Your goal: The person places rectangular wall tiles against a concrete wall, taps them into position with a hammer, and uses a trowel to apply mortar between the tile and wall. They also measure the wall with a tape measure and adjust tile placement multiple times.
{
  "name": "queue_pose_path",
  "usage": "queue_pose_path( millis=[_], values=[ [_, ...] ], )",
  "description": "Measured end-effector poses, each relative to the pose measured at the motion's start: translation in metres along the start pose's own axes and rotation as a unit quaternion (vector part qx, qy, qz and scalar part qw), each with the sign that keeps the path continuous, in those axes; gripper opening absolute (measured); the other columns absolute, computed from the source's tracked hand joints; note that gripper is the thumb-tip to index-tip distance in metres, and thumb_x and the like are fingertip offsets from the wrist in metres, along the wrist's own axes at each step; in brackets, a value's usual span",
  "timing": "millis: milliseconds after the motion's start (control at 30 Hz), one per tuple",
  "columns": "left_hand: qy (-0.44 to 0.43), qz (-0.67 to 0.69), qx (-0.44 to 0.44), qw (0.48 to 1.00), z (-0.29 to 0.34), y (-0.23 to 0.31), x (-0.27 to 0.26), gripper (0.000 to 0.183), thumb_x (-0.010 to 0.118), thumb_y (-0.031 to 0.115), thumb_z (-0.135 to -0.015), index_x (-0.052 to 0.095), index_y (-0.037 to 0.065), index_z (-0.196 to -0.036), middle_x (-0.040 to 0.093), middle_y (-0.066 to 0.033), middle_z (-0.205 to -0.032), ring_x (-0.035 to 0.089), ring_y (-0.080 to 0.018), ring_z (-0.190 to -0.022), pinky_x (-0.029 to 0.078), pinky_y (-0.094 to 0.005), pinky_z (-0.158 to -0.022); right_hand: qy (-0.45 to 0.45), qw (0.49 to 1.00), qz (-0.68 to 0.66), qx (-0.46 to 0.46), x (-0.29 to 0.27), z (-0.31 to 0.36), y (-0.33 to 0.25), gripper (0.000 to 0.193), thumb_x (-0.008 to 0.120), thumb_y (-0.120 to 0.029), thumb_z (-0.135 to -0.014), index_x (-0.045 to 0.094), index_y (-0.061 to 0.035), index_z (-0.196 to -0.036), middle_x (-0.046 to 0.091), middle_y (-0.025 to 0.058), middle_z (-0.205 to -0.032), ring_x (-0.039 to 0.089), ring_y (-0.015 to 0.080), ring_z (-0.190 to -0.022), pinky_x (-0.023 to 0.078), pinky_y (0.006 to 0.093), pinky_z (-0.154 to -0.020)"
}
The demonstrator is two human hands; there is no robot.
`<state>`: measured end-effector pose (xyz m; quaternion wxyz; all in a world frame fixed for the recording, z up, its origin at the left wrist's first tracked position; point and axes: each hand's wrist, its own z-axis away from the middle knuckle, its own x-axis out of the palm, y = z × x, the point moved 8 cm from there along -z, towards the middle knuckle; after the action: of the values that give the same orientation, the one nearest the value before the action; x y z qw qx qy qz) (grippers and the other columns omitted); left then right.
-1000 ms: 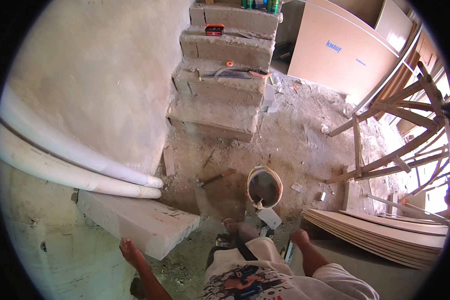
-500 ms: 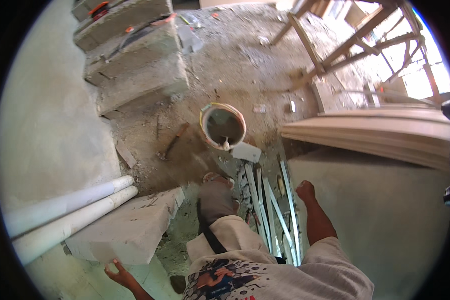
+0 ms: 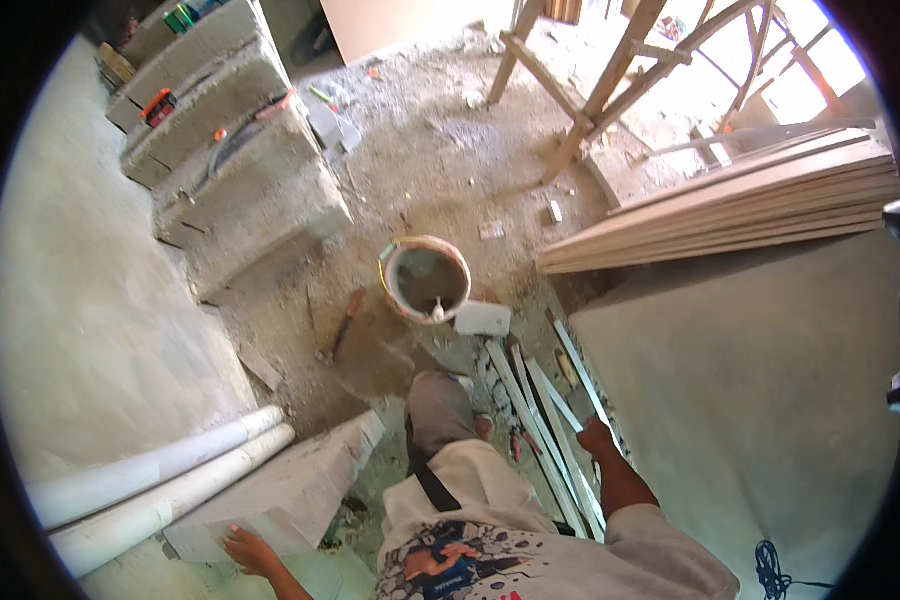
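Observation:
My left hand rests with its fingers spread against the near end of a long light-grey block with a rough, notched far end. My right hand is closed, above several metal strips lying on the ground at my right. A flat grey shape shows just beyond its fingers; whether it is held I cannot tell. Ahead of my feet stands a round bucket with a grey mix inside and a pale handle-like piece at its near rim. A small white block lies beside the bucket.
Two white pipes run along the left wall. A hammer-like tool lies left of the bucket. Rough steps rise at the far left. Stacked boards and a wooden frame stand right; a dark cable hangs near the lower right.
My right hand has come down and nearer, over the metal strips. My left hand has moved from the block's lower edge onto its near end. The view has shifted and turned.

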<state>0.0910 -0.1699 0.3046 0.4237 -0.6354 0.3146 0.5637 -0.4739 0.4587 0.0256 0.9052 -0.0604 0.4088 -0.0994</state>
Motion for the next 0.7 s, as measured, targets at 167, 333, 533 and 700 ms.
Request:
queue_pose_path(
  millis=[167, 333, 533, 700],
  values=[
    [0.019, -0.02, -0.037, 0.999, 0.011, 0.007, -0.007, 0.068, 0.03, 0.057, -0.098, 0.037, 0.008, -0.144, 0.035, -0.017, -0.149, 0.035, -0.0332, -0.137, 0.022, -0.06, -0.109, 0.008, 0.997, 0.078, -0.013, -0.061, -0.024, -0.051, 0.038, 0.065, -0.03, -0.075, 0.067, 0.0002, -0.098, 0.064, 0.0242, -0.109, 0.062, 0.0378, -0.102, 0.05, 0.0448, -0.088],
    [-0.009, -0.008, -0.026, 1.0, 0.02, 0.012, -0.014, 0.064, 0.032, 0.054, -0.099, 0.037, 0.009, -0.144, 0.036, -0.0178, -0.148, 0.034, -0.0343, -0.137, 0.023, -0.059, -0.109, 0.032, 0.996, 0.04, -0.07, -0.108, -0.04, -0.152, 0.044, 0.067, -0.032, -0.077, 0.066, 0.0031, -0.103, 0.066, 0.025, -0.104, 0.064, 0.0379, -0.1, 0.05, 0.0441, -0.087],
    [0.001, 0.032, -0.023, 0.999, 0.031, 0.015, -0.024, 0.062, 0.033, 0.051, -0.099, 0.037, 0.009, -0.144, 0.033, -0.021, -0.15, 0.03, -0.0375, -0.139, 0.024, -0.0558, -0.109, -0.02, 0.98, 0.093, -0.173, -0.104, -0.03, -0.272, 0.054, 0.065, -0.04, -0.083, 0.061, -0.0004, -0.119, 0.063, 0.0222, -0.118, 0.061, 0.0336, -0.112, 0.048, 0.0419, -0.094],
    [0.023, 0.06, -0.031, 0.997, 0.034, 0.015, -0.017, 0.063, 0.034, 0.052, -0.099, 0.035, 0.009, -0.145, 0.029, -0.0209, -0.152, 0.026, -0.0375, -0.141, 0.023, -0.0569, -0.11, -0.08, 0.973, 0.135, -0.169, -0.09, -0.014, -0.302, 0.055, 0.059, -0.044, -0.087, 0.061, -0.0026, -0.123, 0.06, 0.0209, -0.124, 0.059, 0.0359, -0.115, 0.047, 0.0423, -0.096]
  ],
)
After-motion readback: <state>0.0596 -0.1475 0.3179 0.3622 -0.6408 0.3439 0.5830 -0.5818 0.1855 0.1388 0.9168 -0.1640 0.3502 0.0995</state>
